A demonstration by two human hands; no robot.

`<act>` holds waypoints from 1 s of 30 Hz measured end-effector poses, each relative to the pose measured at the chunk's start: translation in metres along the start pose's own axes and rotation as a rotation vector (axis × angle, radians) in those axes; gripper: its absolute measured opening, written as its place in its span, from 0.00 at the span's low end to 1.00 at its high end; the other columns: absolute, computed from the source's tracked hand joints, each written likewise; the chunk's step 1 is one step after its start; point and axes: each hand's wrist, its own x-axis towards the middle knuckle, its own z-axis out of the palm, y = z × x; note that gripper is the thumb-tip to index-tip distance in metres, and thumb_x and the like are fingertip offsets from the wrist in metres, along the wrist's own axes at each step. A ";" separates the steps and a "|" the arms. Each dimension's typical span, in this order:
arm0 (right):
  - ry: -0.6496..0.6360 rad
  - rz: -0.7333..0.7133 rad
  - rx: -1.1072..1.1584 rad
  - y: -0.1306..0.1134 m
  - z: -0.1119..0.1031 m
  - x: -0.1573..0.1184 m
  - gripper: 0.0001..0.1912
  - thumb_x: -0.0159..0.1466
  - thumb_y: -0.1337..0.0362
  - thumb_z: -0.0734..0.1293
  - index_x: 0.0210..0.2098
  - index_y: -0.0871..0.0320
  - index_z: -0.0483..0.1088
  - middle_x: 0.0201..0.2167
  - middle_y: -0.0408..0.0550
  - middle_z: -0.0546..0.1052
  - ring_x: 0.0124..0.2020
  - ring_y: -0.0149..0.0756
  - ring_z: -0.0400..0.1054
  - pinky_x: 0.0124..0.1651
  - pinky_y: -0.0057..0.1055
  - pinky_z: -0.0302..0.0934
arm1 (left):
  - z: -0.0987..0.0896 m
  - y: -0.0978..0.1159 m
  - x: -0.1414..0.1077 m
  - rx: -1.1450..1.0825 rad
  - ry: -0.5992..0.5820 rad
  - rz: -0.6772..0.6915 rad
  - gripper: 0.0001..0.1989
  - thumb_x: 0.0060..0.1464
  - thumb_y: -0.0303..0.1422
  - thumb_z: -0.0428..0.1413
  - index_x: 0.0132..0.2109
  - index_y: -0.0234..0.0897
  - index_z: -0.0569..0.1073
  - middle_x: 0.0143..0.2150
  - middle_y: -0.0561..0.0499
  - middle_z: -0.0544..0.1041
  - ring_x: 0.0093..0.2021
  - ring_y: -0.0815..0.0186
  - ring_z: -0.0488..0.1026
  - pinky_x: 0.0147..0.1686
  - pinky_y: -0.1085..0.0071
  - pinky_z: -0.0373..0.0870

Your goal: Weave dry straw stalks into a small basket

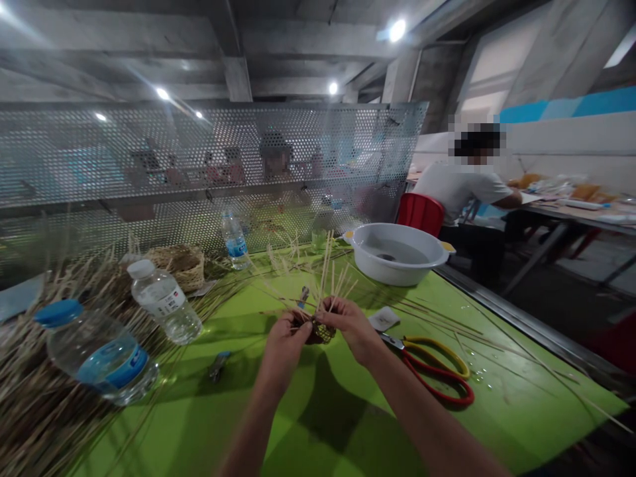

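A small woven basket (325, 331) with loose straw strands fanning up from its rim is held above the green table. My left hand (287, 338) pinches its left side, thumb and fingers pressed together. On the right side, my right hand (346, 322) grips the rim and strands between thumb and fingers. A clip with a blue part (303, 297) shows just behind the basket. Scissors (437, 371) with red and yellow handles lie to the right of my right hand, beside a crumpled white piece (384, 318). The fingertips partly hide the basket's weave.
Left stand plastic bottles, one blue-capped (112, 371), one white-capped (166, 305), beside heaped straw (54, 411) and a wicker basket (181, 265). Another clip (218, 366) lies nearer. A white basin (397, 255) stands back right. Behind rises a perforated metal screen (173, 152); a person (457, 185) sits beyond, right.
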 end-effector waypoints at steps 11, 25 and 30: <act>-0.027 0.047 0.026 -0.003 0.001 -0.001 0.14 0.45 0.58 0.76 0.21 0.58 0.70 0.19 0.40 0.68 0.22 0.29 0.56 0.28 0.29 0.48 | -0.002 -0.005 0.000 0.051 0.055 0.021 0.16 0.39 0.40 0.66 0.29 0.35 0.71 0.25 0.53 0.75 0.25 0.65 0.74 0.31 0.65 0.76; -0.058 0.062 0.041 -0.003 0.001 -0.002 0.11 0.45 0.61 0.75 0.24 0.60 0.73 0.21 0.41 0.71 0.23 0.30 0.59 0.29 0.29 0.49 | 0.001 0.005 -0.005 0.072 -0.016 0.022 0.13 0.41 0.38 0.65 0.31 0.34 0.75 0.27 0.50 0.78 0.27 0.64 0.74 0.30 0.68 0.74; -0.011 0.038 0.043 -0.001 0.001 -0.001 0.10 0.45 0.61 0.75 0.22 0.59 0.72 0.20 0.41 0.69 0.23 0.29 0.57 0.28 0.28 0.48 | 0.001 0.001 -0.003 0.051 -0.019 -0.006 0.15 0.43 0.42 0.64 0.31 0.34 0.74 0.26 0.51 0.77 0.27 0.64 0.75 0.32 0.66 0.75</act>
